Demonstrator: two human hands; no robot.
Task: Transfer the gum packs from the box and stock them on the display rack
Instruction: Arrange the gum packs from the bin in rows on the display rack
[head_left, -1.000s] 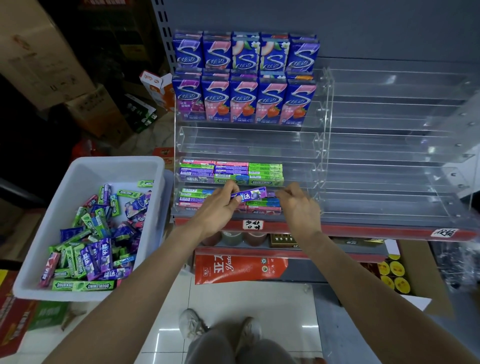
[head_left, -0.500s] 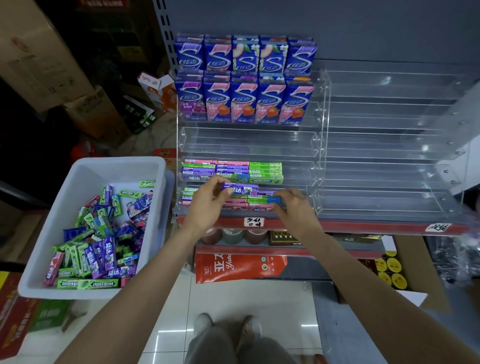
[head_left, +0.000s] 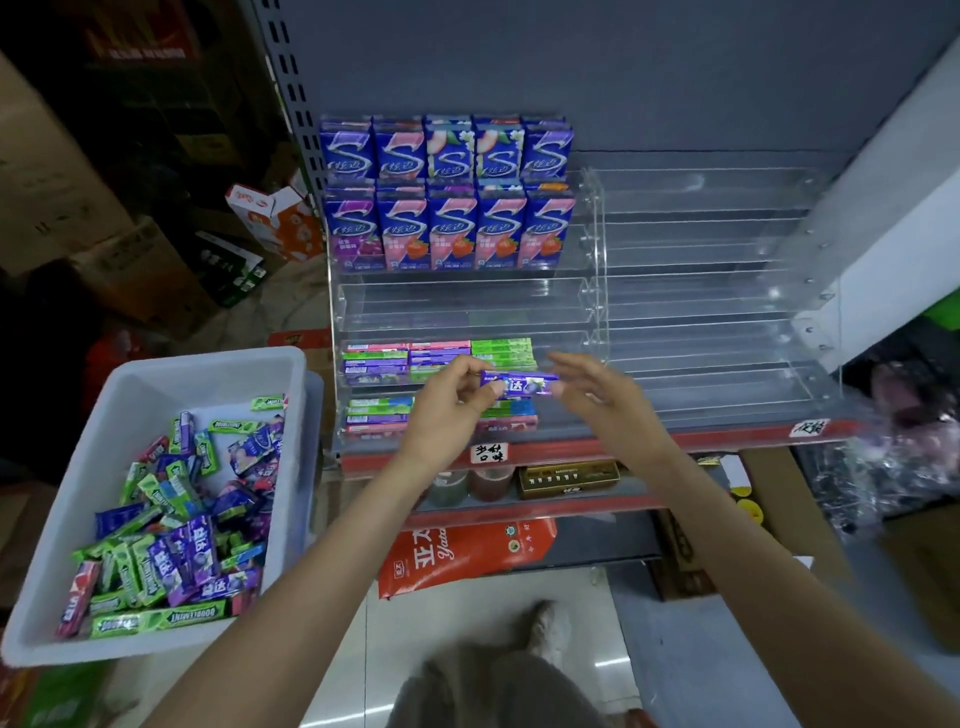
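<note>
My left hand pinches the left end of a purple gum pack and holds it level in front of the clear display rack. My right hand is beside the pack's right end with its fingers stretched out. Behind the hands, the rack's two lowest left tiers hold flat rows of green, pink and purple gum packs. At the lower left, a white box holds several loose gum packs.
Tall upright gum cartons fill the rack's top two left tiers. The rack's right section shows bare tiers. A red-edged shelf carries the rack. Cardboard boxes stand at the left, and a red bag lies below.
Both hands have lifted away from the lowest tier. The left hand raised the purple pack up and to the right. The right hand's fingers have straightened beside the pack's end.
</note>
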